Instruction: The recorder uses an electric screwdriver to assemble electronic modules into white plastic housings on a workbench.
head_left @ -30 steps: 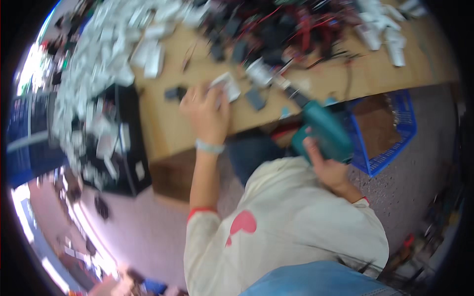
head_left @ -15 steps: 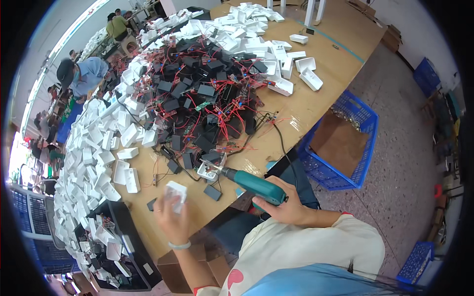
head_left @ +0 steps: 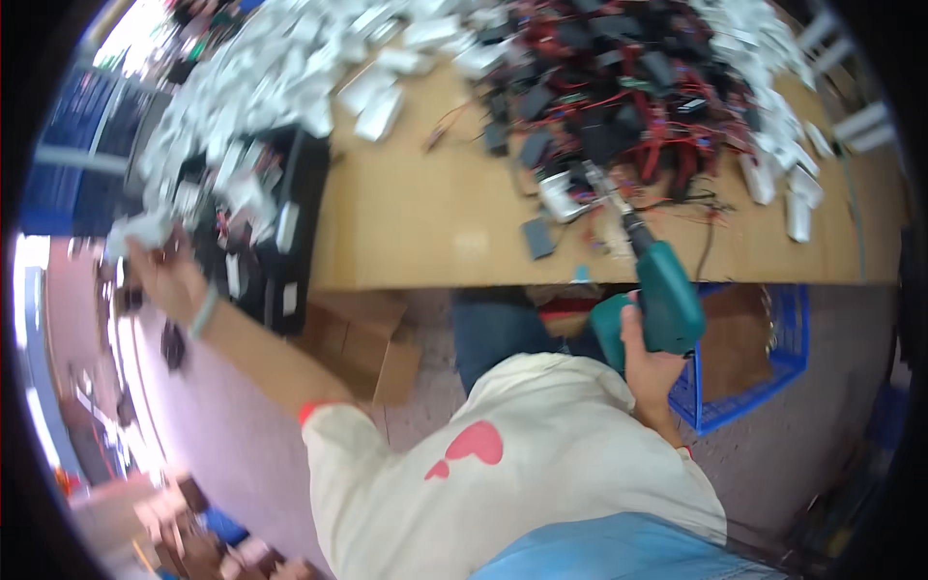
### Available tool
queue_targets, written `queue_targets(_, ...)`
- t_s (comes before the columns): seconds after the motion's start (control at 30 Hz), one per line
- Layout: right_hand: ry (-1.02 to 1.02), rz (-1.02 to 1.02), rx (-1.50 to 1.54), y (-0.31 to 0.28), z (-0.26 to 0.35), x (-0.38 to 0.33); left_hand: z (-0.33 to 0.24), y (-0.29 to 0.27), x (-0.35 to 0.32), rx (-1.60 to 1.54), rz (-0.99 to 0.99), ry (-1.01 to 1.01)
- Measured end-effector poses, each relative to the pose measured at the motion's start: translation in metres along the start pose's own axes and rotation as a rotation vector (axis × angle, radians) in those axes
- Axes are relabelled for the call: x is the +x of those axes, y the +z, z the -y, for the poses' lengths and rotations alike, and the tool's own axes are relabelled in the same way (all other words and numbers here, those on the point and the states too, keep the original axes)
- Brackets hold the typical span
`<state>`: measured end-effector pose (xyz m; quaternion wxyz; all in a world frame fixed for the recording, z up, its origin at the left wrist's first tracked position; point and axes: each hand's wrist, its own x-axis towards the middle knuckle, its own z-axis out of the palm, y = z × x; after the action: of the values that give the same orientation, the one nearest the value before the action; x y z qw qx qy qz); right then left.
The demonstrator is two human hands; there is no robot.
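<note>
Hands well apart: right hand point(head_left: 646, 360) clamped on teal driver point(head_left: 665, 290) at the counter point(head_left: 416, 232) edge, left hand point(head_left: 159, 271) gripping a white part point(head_left: 135, 230) beside the black bin point(head_left: 290, 222).

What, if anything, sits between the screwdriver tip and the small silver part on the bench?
Nothing visible. The right hand holds the teal electric screwdriver, whose bit points up at the silver part with no object between them; red wires lie just beyond. The left hand is far off, holding a white piece.
</note>
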<state>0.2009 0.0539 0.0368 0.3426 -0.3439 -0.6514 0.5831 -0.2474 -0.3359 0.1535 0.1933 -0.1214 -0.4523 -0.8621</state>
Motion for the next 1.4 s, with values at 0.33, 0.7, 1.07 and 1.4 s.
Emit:
queue_targets(0.33,-0.005,0.066,-0.169,0.005,0.002,0.004,0.047,-0.022,-0.001,0.512,-0.227,-0.243)
queue_targets(0.7,0.105,0.169,-0.342,0.003,0.019,0.013,-0.067,-0.005,0.051,-0.043,-0.103,-0.087)
queue_targets(1.07,0.06,0.181,-0.357,-0.001,0.014,0.014,0.026,-0.03,0.079,0.33,0.011,-0.288)
queue_targets(1.4,0.044,0.101,-0.324,0.005,0.002,0.02,0.049,-0.042,0.051,0.473,0.08,-0.35)
